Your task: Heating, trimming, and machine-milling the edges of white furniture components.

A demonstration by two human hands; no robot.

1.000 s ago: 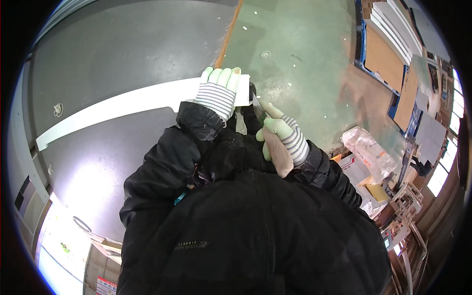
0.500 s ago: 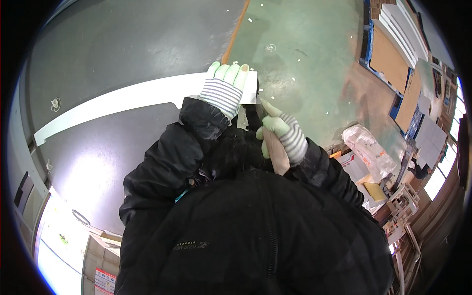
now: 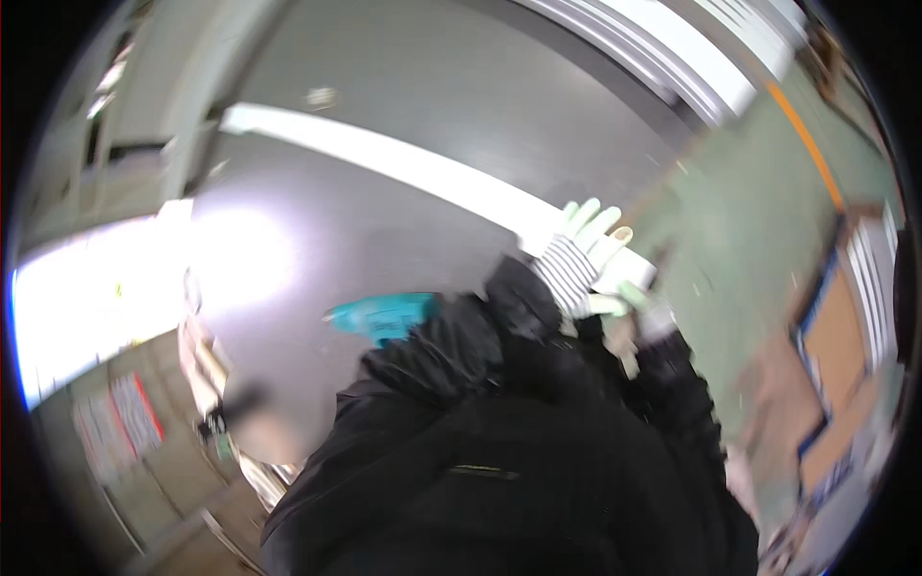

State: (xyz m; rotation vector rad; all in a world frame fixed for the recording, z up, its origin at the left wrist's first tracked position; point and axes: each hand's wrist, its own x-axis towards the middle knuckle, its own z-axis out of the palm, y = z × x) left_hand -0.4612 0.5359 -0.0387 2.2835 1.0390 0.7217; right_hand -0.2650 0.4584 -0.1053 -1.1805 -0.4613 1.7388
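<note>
View blurred by motion. White strip [image 3: 403, 165] lies slantwise across the dark grey tabletop [image 3: 384, 226]: far end by the left edge, near end projecting past the right edge above the green floor [image 3: 730, 250]. My left hand [image 3: 581, 254], in a pale green glove with a striped back, lies over the strip close to that projecting end; fingers straight and slightly apart. Cannot tell whether the thumb clamps from below. My right hand [image 3: 645, 309] is just beside the same end, too smeared to tell whether its fingers are together or holding anything. Teal power tool [image 3: 384, 315] on the side of the tabletop nearest me, partly behind my left sleeve [image 3: 451, 336]. White panels [image 3: 672, 48] at the far right corner.
</note>
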